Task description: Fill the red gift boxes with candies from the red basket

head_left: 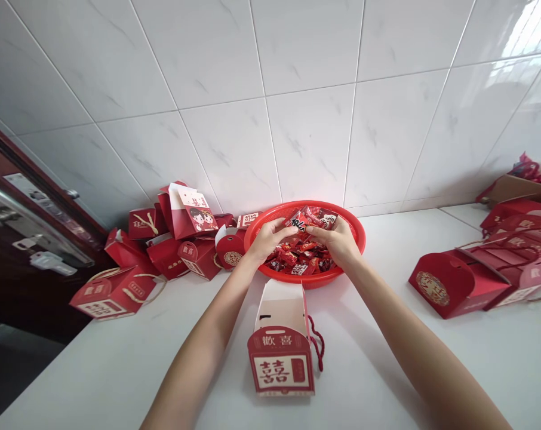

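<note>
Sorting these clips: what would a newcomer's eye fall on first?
Probably the bright red basket of wrapped sweets near the tiled wall, where the left hand and right hand hold a shiny packet. In front stands an open red-and-white box; more red boxes crowd both sides.

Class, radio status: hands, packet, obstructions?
Left hand, right hand gripping red packet over red basket. Open gift box nearer wearer. Nothing visibly blocking.

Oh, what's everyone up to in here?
One person's left hand and right hand hold a red packet over a red basket of wrapped sweets. An open red box stands nearer the person, between the forearms. More red boxes sit to the left and right.
</note>
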A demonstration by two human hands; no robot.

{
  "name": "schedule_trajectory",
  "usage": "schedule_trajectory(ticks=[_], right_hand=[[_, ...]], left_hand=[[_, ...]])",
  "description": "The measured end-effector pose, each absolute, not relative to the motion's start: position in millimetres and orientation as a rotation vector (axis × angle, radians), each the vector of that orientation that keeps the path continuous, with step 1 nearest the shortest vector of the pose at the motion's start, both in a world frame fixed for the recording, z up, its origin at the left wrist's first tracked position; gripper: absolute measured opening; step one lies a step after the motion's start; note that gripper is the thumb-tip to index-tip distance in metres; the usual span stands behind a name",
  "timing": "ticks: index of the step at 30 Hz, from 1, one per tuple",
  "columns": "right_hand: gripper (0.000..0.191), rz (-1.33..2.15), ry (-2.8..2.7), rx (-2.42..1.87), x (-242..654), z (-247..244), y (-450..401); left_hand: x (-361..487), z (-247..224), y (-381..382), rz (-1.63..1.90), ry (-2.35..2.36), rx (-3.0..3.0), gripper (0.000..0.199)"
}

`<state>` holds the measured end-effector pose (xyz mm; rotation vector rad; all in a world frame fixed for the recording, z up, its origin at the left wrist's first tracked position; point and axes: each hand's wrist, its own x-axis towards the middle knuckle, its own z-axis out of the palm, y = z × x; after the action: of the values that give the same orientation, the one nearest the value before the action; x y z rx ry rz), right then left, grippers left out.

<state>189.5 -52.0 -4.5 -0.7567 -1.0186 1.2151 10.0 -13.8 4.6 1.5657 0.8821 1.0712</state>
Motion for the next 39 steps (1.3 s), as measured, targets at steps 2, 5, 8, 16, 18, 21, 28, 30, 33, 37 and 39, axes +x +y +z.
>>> schedule_trajectory(ticks=[2, 5, 8, 16, 18, 21, 28, 30, 33, 37, 39], right_hand=[[0.049, 1.244, -1.047, -0.77, 189.7, -4.7, -51.8], [0.053, 1.279, -1.085, -0.77, 189.6, -4.9, -51.7], [0.053, 1.285, -1.074, -0.777, 189.5, -6.1, -50.9], [0.051, 1.375, -1.037, -0.779, 188.1, -9.3, -49.6], [0.049, 1.348, -1.039, -0.763, 187.7, -9.4, -50.1], [0.049, 1.336, -1.053, -0.753, 187.7, -9.5, -50.4], [0.049, 1.369, -1.045, -0.822, 187.9, -9.3, -49.6], [0.051, 1.382, -1.058, -0.821, 187.8, -9.3, -49.2], [0.053, 1.39, -1.069, -0.814, 187.6, -9.8, -48.6], [0.049, 1.339, -1.064, -0.793, 187.2, -10.4, -49.5], [0.045, 1.317, -1.075, -0.792, 186.8, -9.7, -50.8]], left_hand=[[10.8, 5.7, -14.3, 1.089, 0.867, 1.509, 0.039], [10.5, 5.6, -14.1, 1.107, 0.861, 1.511, 0.042], [9.0, 3.9, -13.4, 1.15, 0.832, 1.554, 0.04], [7.6, 2.4, -12.8, 1.211, 0.832, 1.621, 0.041], [7.5, 2.3, -12.7, 1.2, 0.831, 1.637, 0.041], [7.3, 1.8, -12.2, 1.186, 0.813, 1.642, 0.042], [6.9, 1.0, -12.5, 1.207, 0.842, 1.655, 0.04], [7.1, 1.0, -12.7, 1.197, 0.853, 1.663, 0.04], [7.5, 0.6, -12.1, 1.181, 0.843, 1.66, 0.04], [8.3, -0.2, -11.1, 1.171, 0.819, 1.611, 0.04], [8.8, -1.0, -11.2, 1.151, 0.826, 1.595, 0.042]])
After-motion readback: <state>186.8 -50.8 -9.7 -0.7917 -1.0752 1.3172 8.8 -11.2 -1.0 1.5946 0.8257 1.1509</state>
